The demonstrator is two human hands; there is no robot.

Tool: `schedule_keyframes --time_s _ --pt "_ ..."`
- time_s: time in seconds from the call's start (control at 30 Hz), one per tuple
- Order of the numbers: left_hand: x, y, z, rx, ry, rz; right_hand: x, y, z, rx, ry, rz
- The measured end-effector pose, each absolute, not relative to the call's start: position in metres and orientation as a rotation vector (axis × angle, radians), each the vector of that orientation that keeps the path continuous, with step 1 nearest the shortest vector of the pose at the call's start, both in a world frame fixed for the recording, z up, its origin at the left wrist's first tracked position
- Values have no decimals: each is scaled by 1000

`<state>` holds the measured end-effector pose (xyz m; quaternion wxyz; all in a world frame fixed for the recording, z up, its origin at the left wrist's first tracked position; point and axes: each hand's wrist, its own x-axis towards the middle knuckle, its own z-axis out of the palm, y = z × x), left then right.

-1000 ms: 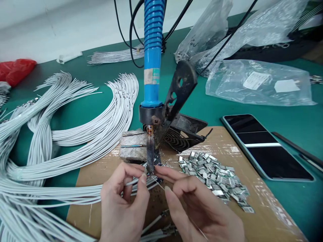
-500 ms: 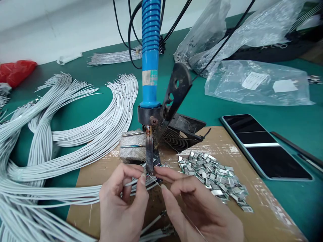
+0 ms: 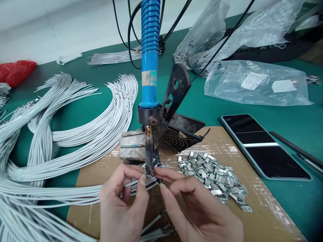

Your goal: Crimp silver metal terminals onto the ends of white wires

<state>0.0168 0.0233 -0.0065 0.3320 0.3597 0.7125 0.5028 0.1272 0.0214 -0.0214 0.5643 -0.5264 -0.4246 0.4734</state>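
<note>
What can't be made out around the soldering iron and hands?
In the head view:
What the left hand pinches by the soldering iron tip: too small, mostly hidden by fingers.
The thin wire in the right hand: lower end cut off by bottom edge.
The blue handle: top cut off by upper edge.
Print on the bag labels: too small.

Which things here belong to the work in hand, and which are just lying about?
In the work, it seems: soldering iron, thin wire in right hand, white cables at left hand, small metal pieces.

Lying about, probably: phone, red plastic, clear bag.
</note>
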Motion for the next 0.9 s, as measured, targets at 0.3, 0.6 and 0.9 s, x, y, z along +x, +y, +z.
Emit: schedule_keyframes --time_s 0.3,0.6,0.9 --pt "17 24 -6 930 1844 1322 127 22 -22 -1239 -984 1119" --pt "18 23 -5 891 1836 1323 128 21 -22 -1261 -971 1130" --pt "18 24 -5 903 1859 1324 124 20 -23 -1269 -977 1094"
